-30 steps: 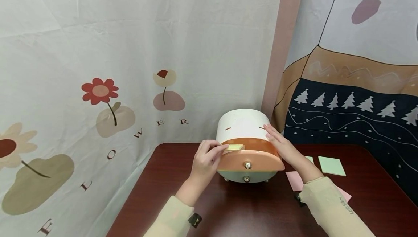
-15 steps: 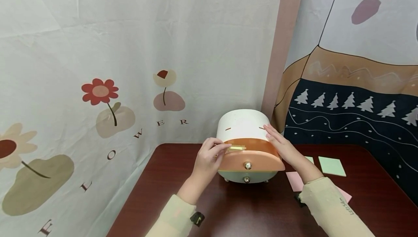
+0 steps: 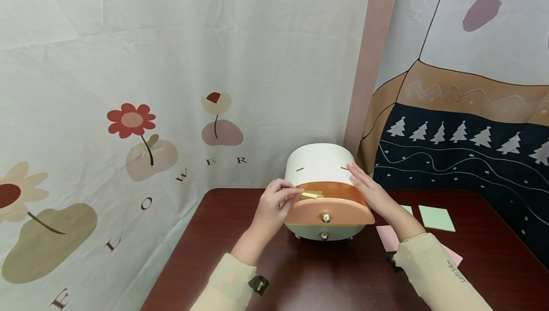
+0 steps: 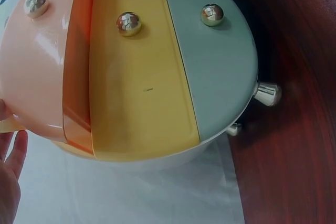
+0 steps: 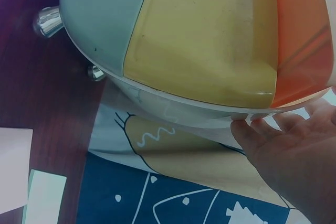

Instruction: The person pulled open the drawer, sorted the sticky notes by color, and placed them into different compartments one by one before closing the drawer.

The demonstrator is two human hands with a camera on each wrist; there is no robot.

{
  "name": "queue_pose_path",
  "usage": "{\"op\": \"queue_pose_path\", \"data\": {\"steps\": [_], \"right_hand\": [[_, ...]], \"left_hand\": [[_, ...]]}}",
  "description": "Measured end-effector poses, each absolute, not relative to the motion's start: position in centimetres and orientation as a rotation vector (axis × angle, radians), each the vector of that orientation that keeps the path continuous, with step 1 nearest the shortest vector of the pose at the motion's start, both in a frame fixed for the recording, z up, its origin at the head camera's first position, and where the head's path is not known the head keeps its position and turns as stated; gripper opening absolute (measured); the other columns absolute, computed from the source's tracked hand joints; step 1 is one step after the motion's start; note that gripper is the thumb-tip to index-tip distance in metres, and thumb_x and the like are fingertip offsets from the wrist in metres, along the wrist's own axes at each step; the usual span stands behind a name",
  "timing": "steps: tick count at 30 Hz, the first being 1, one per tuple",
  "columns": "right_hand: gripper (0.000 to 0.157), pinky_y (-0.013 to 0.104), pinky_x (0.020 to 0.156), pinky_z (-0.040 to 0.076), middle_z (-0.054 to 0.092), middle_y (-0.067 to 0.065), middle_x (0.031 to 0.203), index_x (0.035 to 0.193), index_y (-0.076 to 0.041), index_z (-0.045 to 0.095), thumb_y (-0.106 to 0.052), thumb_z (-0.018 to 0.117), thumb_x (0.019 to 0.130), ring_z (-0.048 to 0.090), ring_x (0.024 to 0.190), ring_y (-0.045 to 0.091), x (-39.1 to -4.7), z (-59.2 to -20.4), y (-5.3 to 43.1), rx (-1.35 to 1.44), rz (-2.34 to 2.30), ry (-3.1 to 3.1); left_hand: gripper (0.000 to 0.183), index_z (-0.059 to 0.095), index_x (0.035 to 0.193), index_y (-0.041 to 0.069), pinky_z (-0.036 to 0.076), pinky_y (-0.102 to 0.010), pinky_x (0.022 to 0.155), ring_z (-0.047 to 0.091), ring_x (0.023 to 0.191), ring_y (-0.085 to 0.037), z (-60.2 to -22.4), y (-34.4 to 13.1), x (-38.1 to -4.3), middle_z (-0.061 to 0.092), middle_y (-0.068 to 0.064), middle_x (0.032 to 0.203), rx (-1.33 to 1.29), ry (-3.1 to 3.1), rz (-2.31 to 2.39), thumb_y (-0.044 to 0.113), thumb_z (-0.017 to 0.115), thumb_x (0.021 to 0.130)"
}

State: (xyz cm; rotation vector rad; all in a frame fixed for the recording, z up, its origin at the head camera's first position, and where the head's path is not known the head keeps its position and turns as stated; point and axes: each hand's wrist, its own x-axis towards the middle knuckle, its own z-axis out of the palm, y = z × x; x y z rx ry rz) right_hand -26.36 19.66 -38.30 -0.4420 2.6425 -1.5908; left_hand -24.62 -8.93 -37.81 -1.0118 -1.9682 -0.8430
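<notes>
A small rounded chest of drawers (image 3: 318, 161) has a white shell and stands on silver feet. Its peach top drawer (image 3: 300, 213) is pulled out, while the yellow drawer (image 4: 142, 77) and green drawer (image 4: 220, 56) sit closed. Over the left part of the top drawer, my left hand (image 3: 271, 206) pinches a yellow sticky note pad (image 3: 310, 195) between thumb and fingers. The pad is partly hidden by the fingers and the drawer front. With fairly straight fingers, my right hand (image 3: 370, 188) rests against the right side of the shell; the right wrist view shows it (image 5: 294, 156) there too.
Right of the chest, a green sticky note pad (image 3: 436, 218) and a pink one (image 3: 387, 238) lie on the dark red table (image 3: 206, 235), with further pads partly hidden by the right arm. A printed curtain (image 3: 257, 63) hangs behind.
My left hand has shifted slightly right, and the yellow sticky note pad sits a little lower and more tilted at the open drawer. The right hand stays against the chest.
</notes>
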Motion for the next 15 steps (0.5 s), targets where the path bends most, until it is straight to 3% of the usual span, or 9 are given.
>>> {"op": "queue_pose_path", "data": {"steps": [15], "right_hand": [[0.057,0.071,0.106,0.007,0.004,0.011,0.160,0.152,-0.015,0.023,-0.040,0.036,0.102,0.003,0.145,0.041,-26.31,-38.36,19.68,-0.444,-1.594,2.645]], "left_hand": [[0.016,0.076,0.094,0.013,0.046,-0.016,0.067,0.054,0.083,-0.009,-37.36,-9.21,-25.09,0.060,0.001,0.091,-1.058,-2.119,-0.913,0.003,0.072,0.081]]}}
